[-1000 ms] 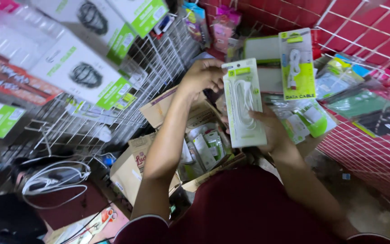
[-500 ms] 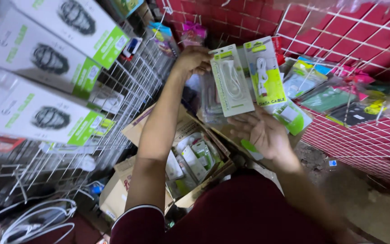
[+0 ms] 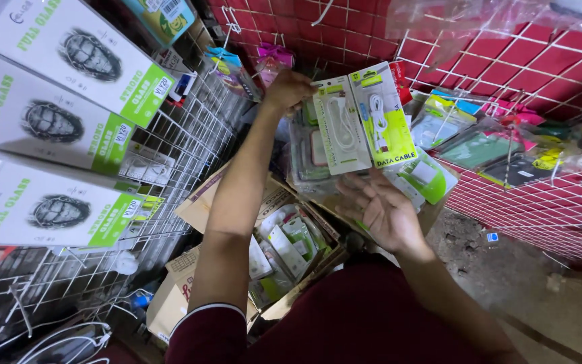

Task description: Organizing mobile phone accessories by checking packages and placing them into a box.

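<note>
Left of the left hand [image 3: 289,89], white-and-green boxes [image 3: 75,50] lean on a white wire rack [image 3: 190,145]. That hand pinches the top of a pale cable pack [image 3: 340,128], a flat card with a coiled white cable under clear plastic. Touching its right edge hangs a yellow-green cable pack [image 3: 384,116]. Below them the right hand [image 3: 382,210] lies spread, palm up, gripping nothing I can make out. Beneath both hands, an open cardboard box [image 3: 284,246] holds more packs.

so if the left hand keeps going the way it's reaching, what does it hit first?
Likely the hanging cable packs it already grips at the top; straight behind the left hand comes the red wire grid wall. Depth is unclear.
</note>
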